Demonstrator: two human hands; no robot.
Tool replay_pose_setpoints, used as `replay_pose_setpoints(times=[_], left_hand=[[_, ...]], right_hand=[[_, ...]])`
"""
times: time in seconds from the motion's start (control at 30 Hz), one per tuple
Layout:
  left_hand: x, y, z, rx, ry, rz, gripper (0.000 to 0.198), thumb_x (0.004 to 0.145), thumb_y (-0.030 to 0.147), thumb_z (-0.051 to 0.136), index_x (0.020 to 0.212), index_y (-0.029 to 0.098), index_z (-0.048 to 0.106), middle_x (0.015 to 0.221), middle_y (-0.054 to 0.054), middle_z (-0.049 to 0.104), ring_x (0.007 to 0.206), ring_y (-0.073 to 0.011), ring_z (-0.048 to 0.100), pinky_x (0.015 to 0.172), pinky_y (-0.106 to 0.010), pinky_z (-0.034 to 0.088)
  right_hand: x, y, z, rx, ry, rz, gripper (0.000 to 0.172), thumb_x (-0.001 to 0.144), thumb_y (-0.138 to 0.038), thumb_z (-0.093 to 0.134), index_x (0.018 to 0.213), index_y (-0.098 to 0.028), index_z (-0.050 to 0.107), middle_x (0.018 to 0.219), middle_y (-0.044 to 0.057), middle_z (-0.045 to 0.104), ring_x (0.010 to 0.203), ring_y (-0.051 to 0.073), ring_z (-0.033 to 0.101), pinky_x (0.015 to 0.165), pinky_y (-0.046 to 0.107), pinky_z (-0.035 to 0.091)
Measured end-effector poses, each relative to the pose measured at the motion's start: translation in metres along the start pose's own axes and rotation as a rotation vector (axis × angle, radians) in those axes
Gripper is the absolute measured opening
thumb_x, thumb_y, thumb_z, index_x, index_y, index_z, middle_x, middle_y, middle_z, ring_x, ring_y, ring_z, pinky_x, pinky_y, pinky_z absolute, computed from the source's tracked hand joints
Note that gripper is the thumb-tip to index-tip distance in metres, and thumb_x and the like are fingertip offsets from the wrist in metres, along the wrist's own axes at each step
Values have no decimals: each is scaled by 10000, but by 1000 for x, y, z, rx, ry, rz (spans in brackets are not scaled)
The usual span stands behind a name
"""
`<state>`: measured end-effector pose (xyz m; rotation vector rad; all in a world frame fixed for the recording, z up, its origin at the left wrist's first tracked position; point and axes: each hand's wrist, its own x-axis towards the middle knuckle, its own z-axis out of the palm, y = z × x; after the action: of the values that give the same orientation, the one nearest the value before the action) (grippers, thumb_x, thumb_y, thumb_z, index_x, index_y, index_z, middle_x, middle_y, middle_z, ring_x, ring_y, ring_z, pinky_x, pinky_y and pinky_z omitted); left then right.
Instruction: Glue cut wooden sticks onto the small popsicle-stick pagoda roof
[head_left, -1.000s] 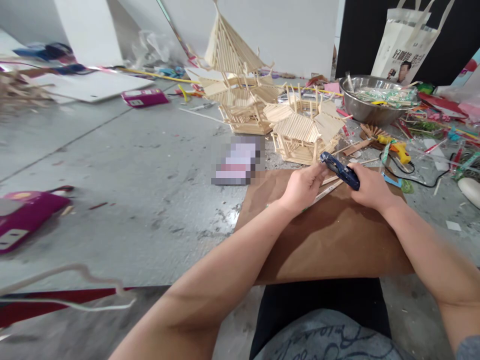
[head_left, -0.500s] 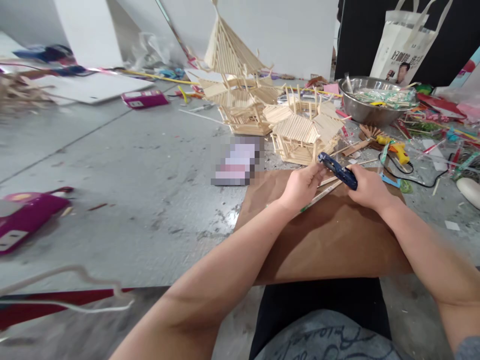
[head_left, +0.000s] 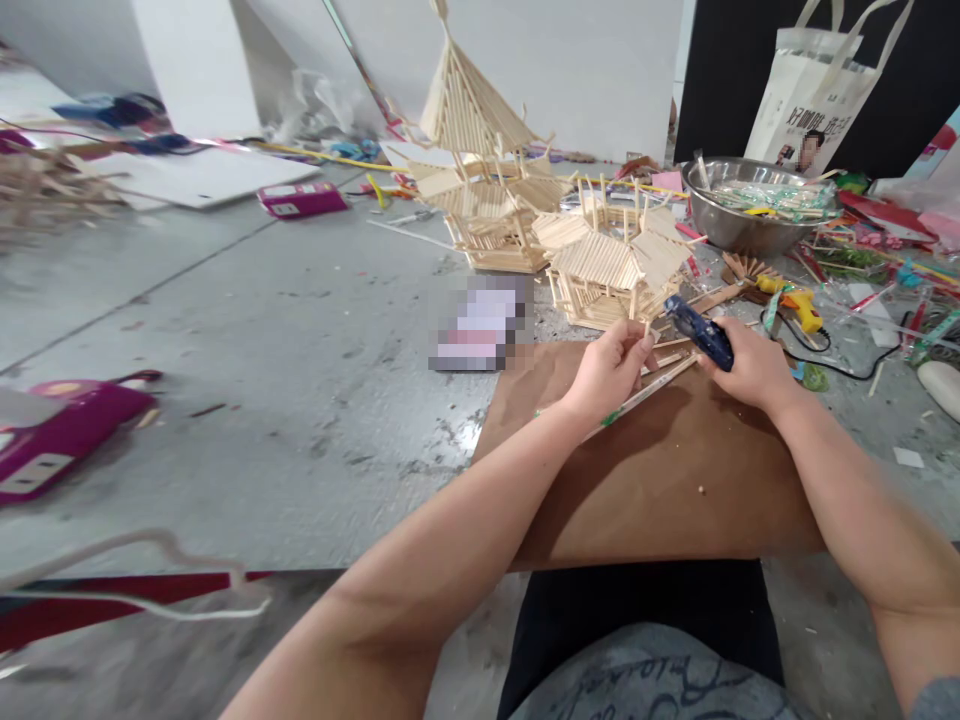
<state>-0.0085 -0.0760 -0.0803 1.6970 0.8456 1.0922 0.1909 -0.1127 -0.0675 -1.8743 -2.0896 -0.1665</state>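
Note:
My left hand (head_left: 606, 370) is closed, thumb and fingers pinching a thin pale wooden stick (head_left: 648, 329) whose tip pokes up. My right hand (head_left: 750, 368) grips a dark blue hand tool (head_left: 701, 332); its head points up and left, slightly apart from the stick, and its exact kind is unclear. Below them, a narrow clear wrapper with green marks (head_left: 649, 393) and several loose sticks lie on a sheet of brown paper (head_left: 637, 500). Just beyond my hands stands a low stick-built pavilion (head_left: 596, 265) with slatted roof panels. Behind it rises a taller stick pagoda (head_left: 476, 110) with a pointed roof.
A phone-like device (head_left: 480, 325), blurred out, lies left of the paper. Purple power strips (head_left: 304, 199) rest farther left. At right are a metal bowl (head_left: 739, 230) of wrapped sticks, a yellow glue gun (head_left: 802, 308) with its cord, scraps and a white bag (head_left: 806, 105).
The blue tool has moved right, away from my left fingers, and a gap has opened between them. A small pale bit now lies on the brown paper. The view has shifted slightly.

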Motion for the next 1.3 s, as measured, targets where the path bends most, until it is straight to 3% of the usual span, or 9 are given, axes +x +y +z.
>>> replay_pose_setpoints(times=[0.1,0.27,0.47,0.6,0.77,0.87,0.97,1.17,1.3], left_hand=[[1,-2,0,-54,64,-44,202,795,383,539,792,182,515,615,24,571,427,-68,485,448,-182,373],[5,0,-5,133,311,96,113,733,258,608,675,169,570,619,28,518,557,-72,447,554,-184,372],[4,5,-4,1,277,-27,132,708,291,615,679,169,576,536,50,489,487,-65,422,477,-176,348],[2,6,-1,-118,231,-108,158,696,310,632,658,160,597,443,67,451,409,-52,392,434,-175,324],[2,16,-2,-318,277,-168,199,670,317,665,597,145,600,428,62,442,391,-40,380,413,-172,313],[10,30,-12,-475,362,-218,223,612,321,720,605,140,590,449,70,434,368,-22,355,375,-163,257],[27,48,-27,-598,371,-323,247,611,298,736,599,153,536,398,109,297,314,-9,251,333,-162,149],[72,67,-40,-828,327,-472,148,764,228,600,665,168,507,355,120,251,270,-14,177,306,-158,92],[94,62,-39,-826,366,-519,178,801,208,547,646,164,472,336,118,260,252,-18,189,296,-154,83]], right_hand=[[2,2,0,-16,-82,-88,532,779,-496,486,1192,-163,455,1082,142,623,920,296,595,698,355,427],[4,-1,3,-2,-160,-170,594,760,-561,510,1176,-138,471,1084,164,604,955,298,578,772,386,427],[4,0,12,5,-215,-284,675,726,-624,527,1199,-144,507,1202,164,560,1109,307,500,937,439,357],[3,4,16,131,-165,-288,591,811,-560,450,1199,-121,526,1280,160,518,1216,281,431,993,445,332],[2,9,19,286,-11,-143,386,850,-434,439,1046,-153,618,1113,131,631,1061,228,563,944,411,414],[0,9,22,337,65,-105,332,848,-397,441,987,-167,636,1045,121,658,1005,223,593,915,407,442],[-2,8,22,371,129,-102,275,844,-360,443,943,-200,644,1005,103,670,976,218,606,895,412,454],[19,-10,-22,313,281,-1,257,843,-324,436,812,-199,658,771,57,665,689,173,601,676,310,472],[60,-32,-58,265,327,-83,226,819,-289,463,807,-190,665,741,47,650,695,159,588,670,275,437]])
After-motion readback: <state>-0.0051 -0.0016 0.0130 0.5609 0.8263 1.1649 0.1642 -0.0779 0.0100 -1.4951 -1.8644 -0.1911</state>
